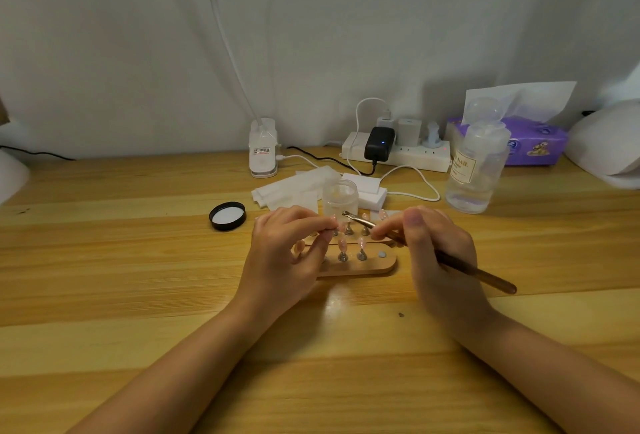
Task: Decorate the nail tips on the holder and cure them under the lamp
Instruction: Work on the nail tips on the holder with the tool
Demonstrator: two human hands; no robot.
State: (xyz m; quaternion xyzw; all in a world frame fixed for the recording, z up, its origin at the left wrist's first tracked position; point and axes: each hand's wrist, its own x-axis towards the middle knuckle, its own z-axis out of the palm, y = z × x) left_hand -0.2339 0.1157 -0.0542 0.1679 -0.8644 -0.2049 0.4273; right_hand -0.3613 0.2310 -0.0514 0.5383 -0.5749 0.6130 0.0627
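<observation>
Jar [340,197] lidless, contents unclear | left hand [289,250] pinches nail tip [341,227] | right hand [438,243] grips brush [474,271]

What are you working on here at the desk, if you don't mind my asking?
A person is decorating pink nail tips over a wooden holder. The left hand pinches one nail tip, while the right hand grips a brown-handled tool, its metal end near that tip. Other tips stand on the holder. An open jar stands just behind it, its black lid to the left.
</observation>
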